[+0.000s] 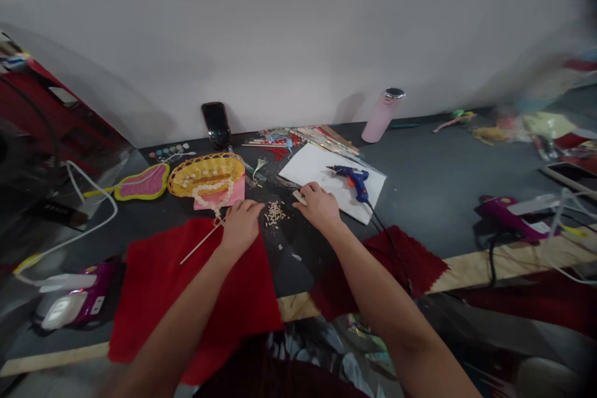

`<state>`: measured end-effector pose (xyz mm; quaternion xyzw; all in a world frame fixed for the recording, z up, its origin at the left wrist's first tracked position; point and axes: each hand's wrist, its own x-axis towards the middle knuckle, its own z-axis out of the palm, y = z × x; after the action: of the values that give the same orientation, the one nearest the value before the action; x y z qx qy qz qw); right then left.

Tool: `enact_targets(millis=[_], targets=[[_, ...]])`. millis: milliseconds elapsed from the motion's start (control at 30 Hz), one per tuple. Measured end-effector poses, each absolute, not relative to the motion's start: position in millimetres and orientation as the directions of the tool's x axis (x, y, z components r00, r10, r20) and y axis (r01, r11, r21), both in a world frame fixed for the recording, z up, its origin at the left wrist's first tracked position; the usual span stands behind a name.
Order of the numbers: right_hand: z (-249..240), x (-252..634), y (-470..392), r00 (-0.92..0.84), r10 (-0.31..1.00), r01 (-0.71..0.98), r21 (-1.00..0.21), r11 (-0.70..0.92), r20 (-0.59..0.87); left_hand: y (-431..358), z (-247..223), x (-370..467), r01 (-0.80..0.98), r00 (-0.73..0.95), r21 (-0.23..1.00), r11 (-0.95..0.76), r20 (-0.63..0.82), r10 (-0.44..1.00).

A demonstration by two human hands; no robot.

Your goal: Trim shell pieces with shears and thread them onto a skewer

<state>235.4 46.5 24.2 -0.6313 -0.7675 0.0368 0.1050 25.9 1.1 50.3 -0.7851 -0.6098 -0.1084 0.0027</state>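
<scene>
The dark table [420, 174] bears pale pieces [275, 214], red cloth [158, 267] (overhanging), pink bottle [379, 118].

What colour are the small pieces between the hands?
Cream: the small pieces show best in the head view.

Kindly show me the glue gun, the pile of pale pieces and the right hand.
Glue gun [358, 178]: head view, blue body.
Pile of pale pieces [275, 214]: head view, its middle.
Right hand [321, 206]: head view, its back.

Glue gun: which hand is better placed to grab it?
Probably the right hand: it's nearer the glue gun, on the same side of the pale pieces; the left hand is opposite.
</scene>
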Motion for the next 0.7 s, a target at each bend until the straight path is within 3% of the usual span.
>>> enact_targets(millis=[167,333,600,700], targets=[[21.2,235.9,47.7,-0.181,0.976,0.96,-0.193,0.201,0.118,0.6,44.0,-18.1,0.993,0.093,0.054,-0.107,0.207,0.974],[23.4,234.1,47.0,-0.193,0.974,0.959,-0.188,0.213,0.121,1.9,33.0,-38.6,0.995,0.098,-0.012,-0.097,0.146,0.984],[27.5,233.2,44.8,-0.193,0.973,0.96,-0.179,0.214,0.124,4.7,60.6,-23.5,0.969,0.061,0.229,-0.096,0.155,0.986],[28.0,233.4,45.5,-0.195,0.974,0.96,-0.183,0.213,0.114,4.1,70.0,-21.0,0.943,0.034,0.328,-0.057,0.077,0.996]])
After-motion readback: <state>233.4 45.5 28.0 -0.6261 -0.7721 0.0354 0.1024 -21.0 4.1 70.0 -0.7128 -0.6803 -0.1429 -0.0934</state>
